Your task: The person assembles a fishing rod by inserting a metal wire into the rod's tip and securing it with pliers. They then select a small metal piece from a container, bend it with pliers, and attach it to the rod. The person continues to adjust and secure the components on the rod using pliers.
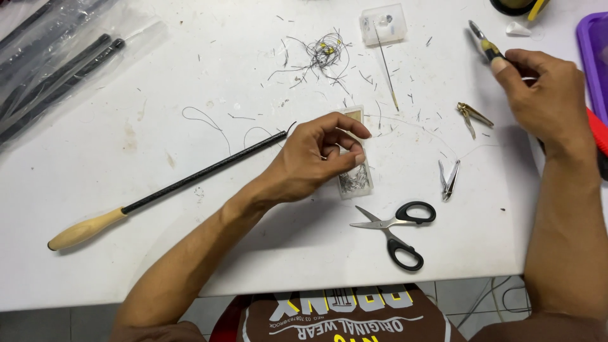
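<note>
Scissors [396, 231] with black handles lie nearest the person, at the front of the white table [190, 253], blades a little open. Just past them is a small clear plastic box [354, 177] with thin metal bits inside. The left hand [316, 158] rests on top of this box, fingers curled in and tips pinched together over it. What the tips pinch is too small to see.

A silver nail clipper [448, 180] lies just right of the box. A gold-coloured clipper [472, 117] lies a bit farther back. To the left, a thin black rod with a pale wooden handle [171, 190] lies slanted across the table, its tip near the left hand.

The right hand [544, 101] is farther away, well apart from the box, and it is closed around small pliers [482, 41] with a yellow band. The metal nose pokes out past the fingers.

Farther back, a tangle of dark wire [320, 54] sits among many tiny wire scraps. A long thin needle [385, 63] lies beside it, reaching up to another small clear box [383, 24]. A clear bag of black rods [50, 63] lies at the far left corner. A purple tray [595, 57] shows at the right edge.
</note>
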